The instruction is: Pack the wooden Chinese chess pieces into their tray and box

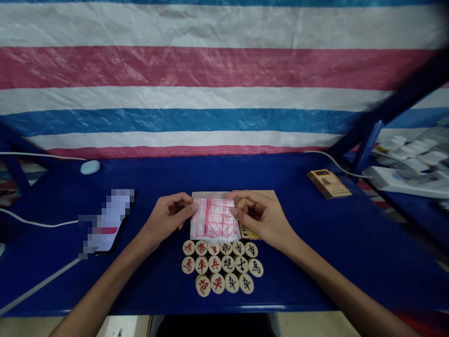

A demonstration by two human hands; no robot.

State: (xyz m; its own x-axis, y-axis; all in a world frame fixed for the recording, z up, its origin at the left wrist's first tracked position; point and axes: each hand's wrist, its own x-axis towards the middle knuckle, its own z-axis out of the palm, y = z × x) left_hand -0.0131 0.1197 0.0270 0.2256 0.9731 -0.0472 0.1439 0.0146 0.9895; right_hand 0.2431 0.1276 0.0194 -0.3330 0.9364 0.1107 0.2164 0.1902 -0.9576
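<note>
Between my two hands is a folded, thin white sheet with red lines. My left hand pinches its upper left corner, and my right hand pinches its upper right side. Under and behind the sheet lies an open box, mostly hidden; a tan flap with a yellow printed part shows beside my right hand. Just below stand three rows of round wooden pieces with red characters on the left and black ones on the right. Some look stacked.
A phone with a cable lies at the left, and a pale rounded case behind it. A small brown box is at the right rear. A power strip sits far right. Striped sheeting hangs behind the blue table.
</note>
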